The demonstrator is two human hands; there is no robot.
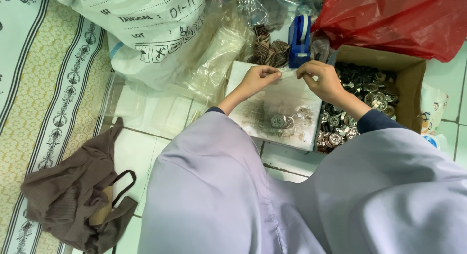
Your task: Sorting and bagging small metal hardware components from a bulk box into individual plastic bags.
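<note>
- The left hand and right hand each pinch one end of a small clear plastic bag, held stretched between them above a white board.
- The bag is nearly see-through, so what it holds cannot be made out.
- On the board, just nearer than the hands, lies a small cluster of round metal pieces among dark smudges.
- Right of the board, touching it, an open cardboard box is full of similar metal pieces; the right forearm hides part of them.
- Beyond the hands stand a blue tape dispenser and crumpled clear plastic sheets.
- Far left sits a white sack, far right a red plastic bag; both are cut off by the top edge.
- Everything rests on a white tiled floor, with a patterned mat at left carrying a brown cloth bag.
- The person's pale lilac garment fills the near side.
</note>
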